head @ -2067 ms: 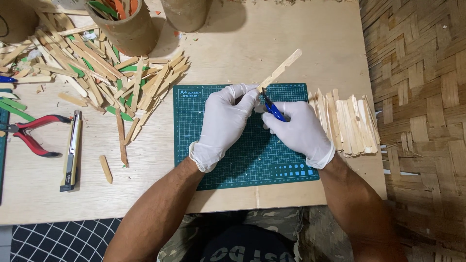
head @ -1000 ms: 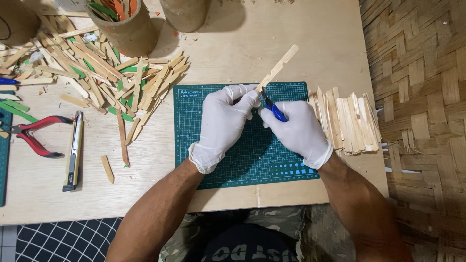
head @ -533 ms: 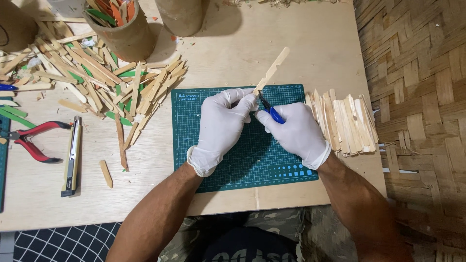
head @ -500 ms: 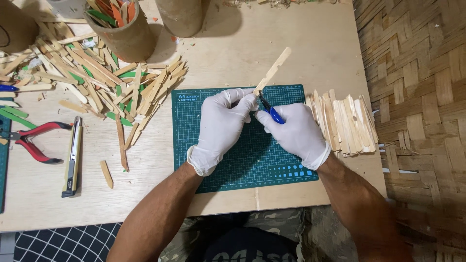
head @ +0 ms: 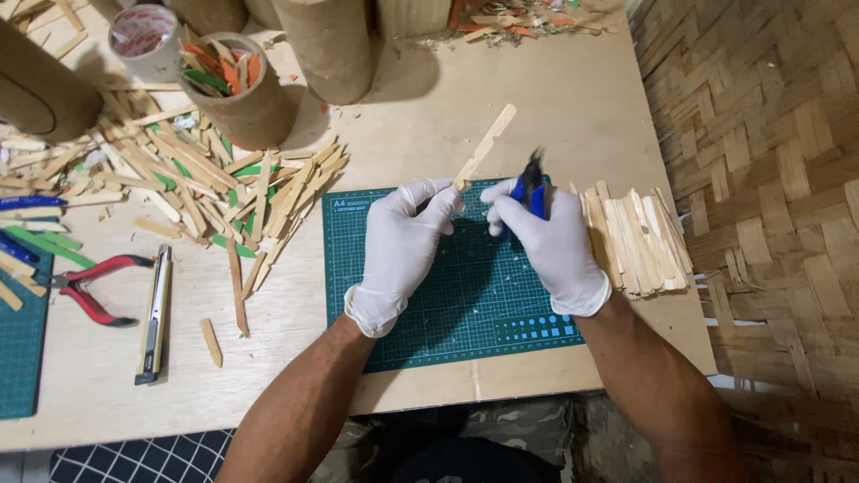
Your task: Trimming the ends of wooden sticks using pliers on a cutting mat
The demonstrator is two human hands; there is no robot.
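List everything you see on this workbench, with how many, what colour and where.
Wooden stick: one, pale, held up by the left hand over the mat.
Blue-handled tool: one, in the right hand; blurred.
Cutting mat: one, green, table centre.
Stick stack: one bundle, pale, right of the mat.
Loose sticks: many, pale and green, scattered at left.
Cardboard tubes: several, brown, at the back; one holds coloured sticks.
Tape roll: one, back left.
Pliers: one, red handles, left.
Utility knife: one, left of the mat.
Left hand: white glove.
Right hand: white glove.
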